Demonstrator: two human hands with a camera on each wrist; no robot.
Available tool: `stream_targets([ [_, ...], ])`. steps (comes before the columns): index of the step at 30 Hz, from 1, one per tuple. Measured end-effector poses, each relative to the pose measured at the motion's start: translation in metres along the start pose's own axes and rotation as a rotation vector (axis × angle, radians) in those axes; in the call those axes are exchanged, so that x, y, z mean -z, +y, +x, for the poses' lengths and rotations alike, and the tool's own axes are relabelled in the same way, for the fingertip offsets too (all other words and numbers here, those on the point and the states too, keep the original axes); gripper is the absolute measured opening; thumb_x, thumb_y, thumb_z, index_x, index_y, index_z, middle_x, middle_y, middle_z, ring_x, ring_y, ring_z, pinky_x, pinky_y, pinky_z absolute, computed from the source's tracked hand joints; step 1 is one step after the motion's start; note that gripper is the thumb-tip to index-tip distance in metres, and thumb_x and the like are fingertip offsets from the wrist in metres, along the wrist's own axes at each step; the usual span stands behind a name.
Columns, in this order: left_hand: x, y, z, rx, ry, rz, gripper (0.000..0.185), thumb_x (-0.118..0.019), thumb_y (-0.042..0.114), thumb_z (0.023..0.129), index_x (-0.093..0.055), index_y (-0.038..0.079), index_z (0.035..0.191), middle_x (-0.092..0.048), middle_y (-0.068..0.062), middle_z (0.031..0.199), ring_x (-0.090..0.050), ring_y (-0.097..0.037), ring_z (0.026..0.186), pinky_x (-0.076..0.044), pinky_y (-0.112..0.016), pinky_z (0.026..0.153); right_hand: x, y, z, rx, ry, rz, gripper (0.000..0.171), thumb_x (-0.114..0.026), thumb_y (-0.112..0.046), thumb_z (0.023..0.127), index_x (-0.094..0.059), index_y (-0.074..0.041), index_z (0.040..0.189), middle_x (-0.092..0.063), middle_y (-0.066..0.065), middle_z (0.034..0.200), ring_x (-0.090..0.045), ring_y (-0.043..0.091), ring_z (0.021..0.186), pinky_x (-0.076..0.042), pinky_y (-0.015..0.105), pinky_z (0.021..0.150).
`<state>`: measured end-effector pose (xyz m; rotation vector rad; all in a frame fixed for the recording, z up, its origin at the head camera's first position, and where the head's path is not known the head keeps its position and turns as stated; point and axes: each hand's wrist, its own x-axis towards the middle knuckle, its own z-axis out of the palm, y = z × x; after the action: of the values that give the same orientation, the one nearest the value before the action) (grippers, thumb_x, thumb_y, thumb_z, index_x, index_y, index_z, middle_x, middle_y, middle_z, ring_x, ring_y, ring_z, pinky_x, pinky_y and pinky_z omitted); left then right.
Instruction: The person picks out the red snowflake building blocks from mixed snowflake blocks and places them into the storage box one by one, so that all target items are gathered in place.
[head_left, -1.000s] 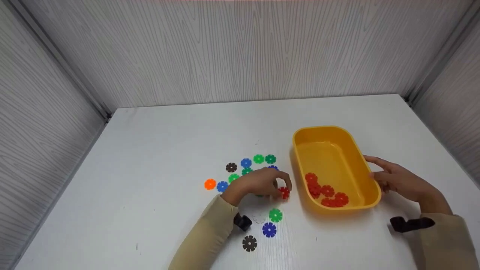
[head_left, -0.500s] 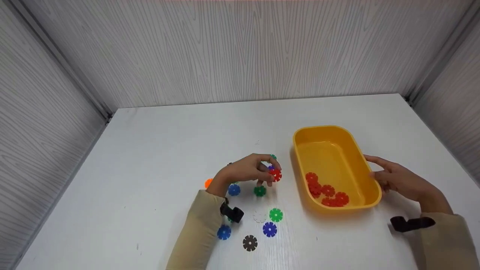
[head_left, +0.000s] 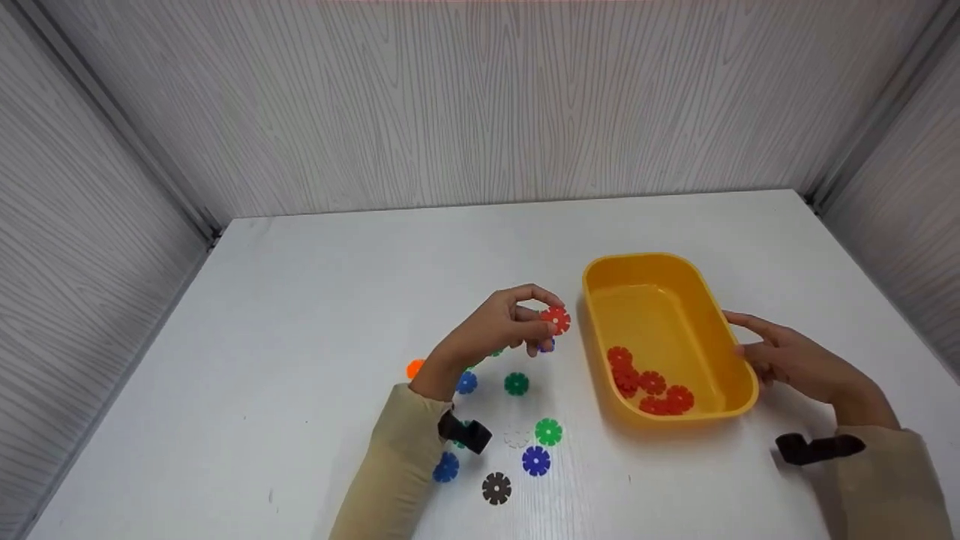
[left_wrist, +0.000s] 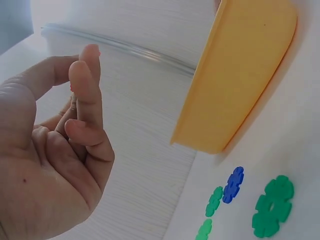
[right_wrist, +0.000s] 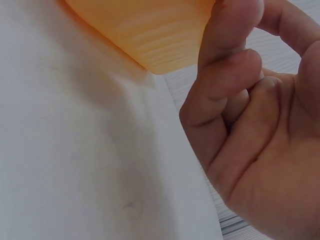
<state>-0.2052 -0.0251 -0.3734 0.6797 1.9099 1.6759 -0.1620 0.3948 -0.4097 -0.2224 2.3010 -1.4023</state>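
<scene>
My left hand pinches a red flower-shaped disc between thumb and fingers, lifted above the white table, just left of the yellow tub. In the left wrist view that hand fills the left side with the tub's outer wall beyond it; the red disc is almost hidden there. Several red discs lie in the tub's near end. My right hand rests against the tub's right rim, fingers loosely curled, as the right wrist view also shows the hand beside the tub.
Loose discs lie on the table near my left forearm: green, light green, blue, black, another blue, orange. Grey panelled walls enclose the table on three sides.
My left hand picked the red disc off the table and carried it up and right toward the tub. The right hand stayed at the tub's rim.
</scene>
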Motion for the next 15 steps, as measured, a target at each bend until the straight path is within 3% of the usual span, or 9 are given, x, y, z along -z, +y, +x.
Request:
stream_targets([
  [4, -0.003, 0.002, 0.002, 0.021, 0.009, 0.038, 0.032, -0.064, 0.019, 0.091, -0.058, 0.013, 0.122, -0.072, -0.002, 0.082, -0.065, -0.021, 0.067, -0.049, -0.022, 0.065, -0.001, 0.001, 0.002, 0.011, -0.012, 0.004, 0.062, -0.048, -0.027, 0.101, -0.020, -0.007, 0.152, -0.059, -0.001, 0.077, -0.054, 0.021, 0.061, -0.052, 0.025, 0.062],
  [8, -0.011, 0.007, 0.011, 0.021, 0.003, 0.057, 0.035, -0.066, 0.021, 0.090, -0.058, 0.014, 0.123, -0.074, -0.009, 0.090, -0.067, -0.024, 0.072, -0.057, -0.031, 0.076, 0.000, 0.001, 0.000, 0.007, -0.003, 0.001, 0.063, -0.049, -0.027, 0.101, -0.019, -0.007, 0.152, -0.059, 0.000, 0.077, -0.054, 0.020, 0.060, -0.053, 0.026, 0.063],
  [15, -0.041, 0.015, 0.030, -0.022, -0.005, 0.016, 0.033, -0.067, 0.019, 0.091, -0.059, 0.012, 0.122, -0.074, -0.014, 0.093, -0.067, -0.019, 0.069, -0.058, -0.029, 0.073, 0.002, 0.002, 0.000, 0.028, -0.019, -0.013, 0.061, -0.047, -0.025, 0.101, -0.019, -0.005, 0.152, -0.059, 0.000, 0.077, -0.054, 0.021, 0.061, -0.053, 0.026, 0.061],
])
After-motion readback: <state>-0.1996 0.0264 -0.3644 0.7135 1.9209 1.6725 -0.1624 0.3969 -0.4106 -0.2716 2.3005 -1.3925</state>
